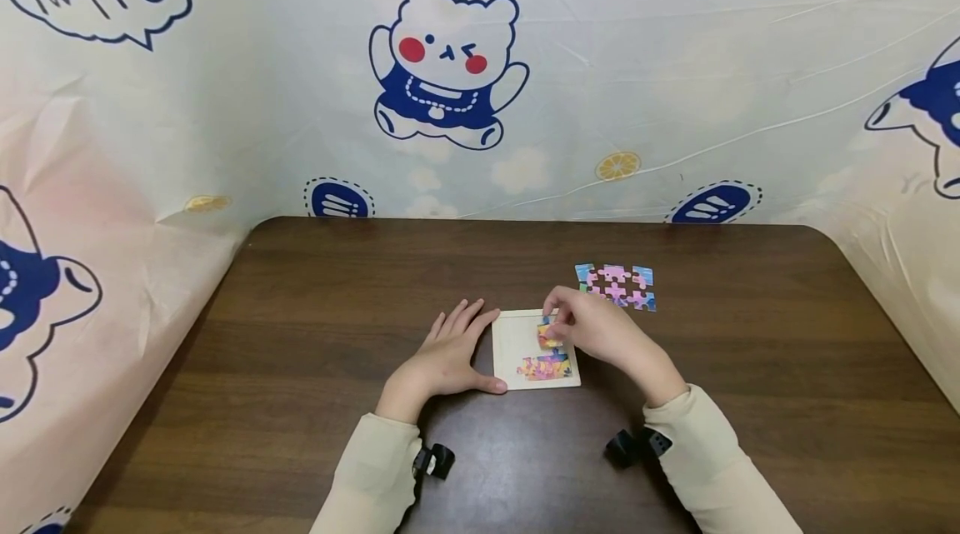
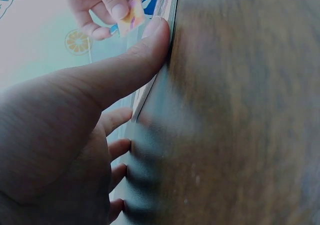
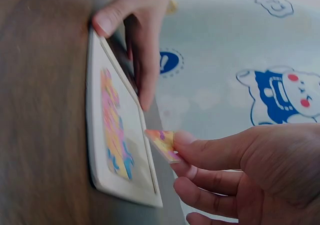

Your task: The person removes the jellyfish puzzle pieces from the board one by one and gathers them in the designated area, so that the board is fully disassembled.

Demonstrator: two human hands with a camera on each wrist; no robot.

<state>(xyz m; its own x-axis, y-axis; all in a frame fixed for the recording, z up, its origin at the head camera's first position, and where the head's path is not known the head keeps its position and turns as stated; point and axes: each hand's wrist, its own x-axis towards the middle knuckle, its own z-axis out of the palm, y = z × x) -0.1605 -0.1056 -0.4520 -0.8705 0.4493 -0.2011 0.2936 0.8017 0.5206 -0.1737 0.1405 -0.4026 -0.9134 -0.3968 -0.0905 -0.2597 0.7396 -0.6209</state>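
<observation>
A white square puzzle frame (image 1: 517,330) lies on the table, with joined yellow and pink puzzle pieces (image 1: 546,367) along its near right part. My left hand (image 1: 444,357) rests at its left side, thumb on the near left corner and index finger at the far left corner, the fingers spread. Between thumb and fingers my right hand (image 1: 600,331) pinches a yellow and pink puzzle piece (image 3: 162,144). In the right wrist view this piece is held tilted above the frame, apart from the joined pieces.
Beyond the right hand, several pink and blue puzzle pieces (image 1: 617,274) lie together on the brown table (image 1: 315,284). A printed cloth (image 1: 600,84) hangs behind the table and at its sides. Each sleeve bears a black wrist camera (image 1: 442,461).
</observation>
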